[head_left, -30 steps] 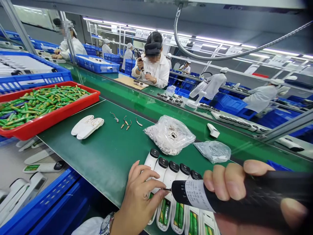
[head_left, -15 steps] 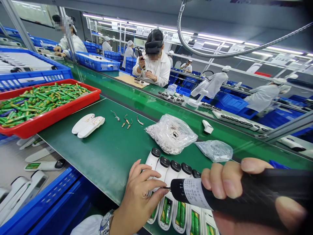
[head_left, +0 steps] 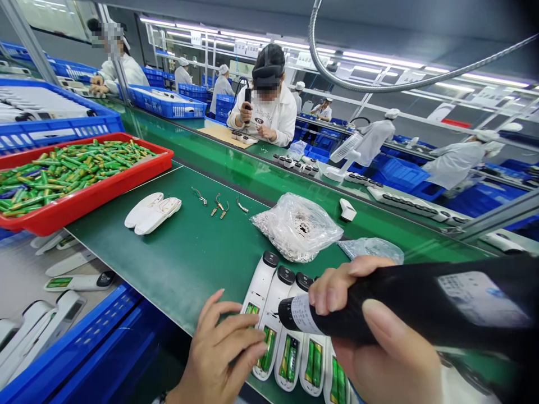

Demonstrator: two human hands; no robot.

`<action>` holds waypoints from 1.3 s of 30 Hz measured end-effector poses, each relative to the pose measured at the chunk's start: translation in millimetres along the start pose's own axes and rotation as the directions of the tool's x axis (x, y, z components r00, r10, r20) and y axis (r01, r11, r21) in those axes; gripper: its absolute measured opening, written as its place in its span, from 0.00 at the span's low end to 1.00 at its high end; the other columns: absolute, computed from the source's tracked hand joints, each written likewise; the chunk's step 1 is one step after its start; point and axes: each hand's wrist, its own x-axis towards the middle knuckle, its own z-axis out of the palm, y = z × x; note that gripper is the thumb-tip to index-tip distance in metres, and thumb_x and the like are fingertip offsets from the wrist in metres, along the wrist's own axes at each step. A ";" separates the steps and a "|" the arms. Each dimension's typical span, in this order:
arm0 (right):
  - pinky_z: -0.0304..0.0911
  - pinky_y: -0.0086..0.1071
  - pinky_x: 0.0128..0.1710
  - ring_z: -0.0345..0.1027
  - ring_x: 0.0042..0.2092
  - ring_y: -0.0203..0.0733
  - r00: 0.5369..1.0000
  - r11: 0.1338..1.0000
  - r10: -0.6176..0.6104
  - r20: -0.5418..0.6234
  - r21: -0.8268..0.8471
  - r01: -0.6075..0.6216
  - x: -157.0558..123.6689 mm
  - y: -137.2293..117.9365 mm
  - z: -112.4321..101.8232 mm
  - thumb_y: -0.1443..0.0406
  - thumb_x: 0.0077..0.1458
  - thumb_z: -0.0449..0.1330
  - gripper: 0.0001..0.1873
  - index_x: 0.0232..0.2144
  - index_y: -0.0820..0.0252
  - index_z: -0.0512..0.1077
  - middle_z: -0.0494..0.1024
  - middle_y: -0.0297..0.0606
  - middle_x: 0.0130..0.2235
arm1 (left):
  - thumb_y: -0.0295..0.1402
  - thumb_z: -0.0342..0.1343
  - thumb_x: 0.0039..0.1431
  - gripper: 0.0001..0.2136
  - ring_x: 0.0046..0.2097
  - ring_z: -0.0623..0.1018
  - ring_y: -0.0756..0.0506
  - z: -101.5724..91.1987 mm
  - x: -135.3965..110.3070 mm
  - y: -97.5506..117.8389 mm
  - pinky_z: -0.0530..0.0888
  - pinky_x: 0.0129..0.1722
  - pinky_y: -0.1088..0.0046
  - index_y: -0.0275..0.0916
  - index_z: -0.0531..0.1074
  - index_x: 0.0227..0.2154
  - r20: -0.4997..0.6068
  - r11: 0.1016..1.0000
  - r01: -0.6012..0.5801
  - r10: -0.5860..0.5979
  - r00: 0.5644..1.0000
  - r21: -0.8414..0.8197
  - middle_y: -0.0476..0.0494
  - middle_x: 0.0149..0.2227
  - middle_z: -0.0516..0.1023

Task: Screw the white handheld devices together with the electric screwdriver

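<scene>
My right hand (head_left: 379,342) is wrapped round a black electric screwdriver (head_left: 416,297) with white labels. Its tip points down and left at one of the white handheld thermometers (head_left: 274,292); I cannot tell whether the bit touches it. The thermometers lie side by side in a row, with green batteries (head_left: 289,357) in their open compartments. My left hand (head_left: 223,348) is open, fingers spread, at the left end of the row, its fingertips beside the nearest compartments. Behind the screwdriver and right hand, part of the row is hidden.
A clear bag of small white parts (head_left: 298,227) and another clear bag (head_left: 373,248) lie beyond the row. Left are white shells (head_left: 152,213), wired metal pieces (head_left: 219,206) and a red tray (head_left: 164,161) of batteries. A person (head_left: 269,106) works across the green belt.
My left fingers have come away from the bit and spread, moving down and left. The screwdriver has shifted left, its tip now over the row near the left end.
</scene>
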 end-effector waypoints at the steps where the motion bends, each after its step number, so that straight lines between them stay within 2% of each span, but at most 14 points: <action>1: 0.63 0.33 0.24 0.64 0.23 0.38 1.000 1.000 -0.006 0.012 -0.015 0.006 -0.5 3.3 -0.5 0.58 0.49 0.62 0.11 0.34 0.54 0.67 0.70 0.30 0.22 | 0.29 0.57 0.56 0.06 0.44 0.72 0.44 -0.5 -3.0 0.4 0.60 0.56 0.54 0.44 0.74 0.37 0.016 0.999 -0.037 0.037 0.999 0.008 0.51 0.38 0.80; 3: 0.63 0.33 0.25 0.64 0.24 0.38 1.000 0.999 0.004 0.022 -0.047 -0.003 -1.2 8.5 -1.7 0.59 0.50 0.61 0.10 0.35 0.54 0.66 0.70 0.30 0.22 | 0.30 0.57 0.56 0.06 0.44 0.72 0.43 -0.6 -6.6 1.8 0.59 0.57 0.53 0.44 0.74 0.36 0.048 0.998 -0.066 0.065 0.997 0.025 0.50 0.39 0.80; 7: 0.63 0.33 0.26 0.65 0.24 0.38 0.999 0.997 0.032 0.027 -0.065 -0.030 -0.5 11.4 -1.1 0.59 0.50 0.61 0.10 0.35 0.54 0.66 0.70 0.30 0.22 | 0.29 0.56 0.57 0.06 0.47 0.71 0.41 0.8 -3.5 5.5 0.60 0.56 0.49 0.45 0.74 0.36 0.102 0.998 -0.031 0.025 0.995 0.057 0.50 0.43 0.79; 14: 0.64 0.32 0.22 0.64 0.22 0.38 0.994 0.994 0.106 0.014 0.024 -0.106 0.9 -2.7 5.2 0.58 0.45 0.64 0.11 0.31 0.54 0.68 0.69 0.31 0.20 | 0.32 0.54 0.60 0.04 0.49 0.71 0.41 11.1 8.1 13.5 0.57 0.57 0.46 0.46 0.74 0.33 0.056 0.990 0.126 -0.123 0.991 -0.066 0.54 0.46 0.77; 24: 0.64 0.33 0.23 0.63 0.22 0.39 0.988 0.988 0.151 -0.043 0.032 -0.150 1.0 -4.4 8.5 0.57 0.43 0.65 0.12 0.29 0.53 0.69 0.69 0.31 0.19 | 0.31 0.53 0.60 0.05 0.46 0.72 0.42 15.0 8.0 13.4 0.57 0.56 0.44 0.45 0.73 0.34 0.023 0.980 0.156 -0.154 0.988 -0.123 0.53 0.42 0.78; 29: 0.64 0.33 0.24 0.63 0.23 0.39 0.990 0.990 0.137 -0.032 0.034 -0.136 3.1 -0.8 10.2 0.58 0.44 0.65 0.11 0.30 0.54 0.69 0.68 0.31 0.19 | 0.31 0.54 0.60 0.04 0.49 0.71 0.41 15.1 8.4 13.5 0.56 0.57 0.47 0.45 0.73 0.35 0.018 0.984 0.140 -0.139 0.990 -0.112 0.53 0.44 0.78; 33: 0.63 0.32 0.23 0.63 0.23 0.38 0.995 0.994 0.104 -0.012 0.022 -0.103 3.0 0.2 9.2 0.59 0.46 0.64 0.11 0.31 0.54 0.68 0.69 0.31 0.20 | 0.30 0.53 0.60 0.05 0.47 0.71 0.43 12.6 6.6 13.3 0.53 0.59 0.53 0.43 0.74 0.33 -0.059 0.989 0.104 -0.111 0.992 -0.107 0.52 0.41 0.79; 36: 0.63 0.32 0.24 0.64 0.23 0.38 0.997 0.997 0.071 0.014 -0.012 -0.071 1.7 2.2 7.4 0.58 0.47 0.63 0.12 0.33 0.53 0.67 0.69 0.30 0.21 | 0.30 0.53 0.60 0.06 0.45 0.72 0.45 10.7 4.1 12.4 0.50 0.61 0.59 0.43 0.74 0.31 -0.099 0.995 0.032 -0.041 0.994 -0.091 0.54 0.36 0.80; 39: 0.63 0.33 0.26 0.64 0.25 0.38 0.996 0.997 0.062 0.060 -0.058 -0.058 -0.2 5.8 4.8 0.58 0.49 0.62 0.12 0.34 0.53 0.66 0.69 0.30 0.23 | 0.30 0.53 0.60 0.06 0.45 0.73 0.46 9.0 2.1 10.5 0.48 0.63 0.62 0.42 0.75 0.30 -0.062 0.998 -0.039 0.036 0.997 -0.059 0.56 0.35 0.80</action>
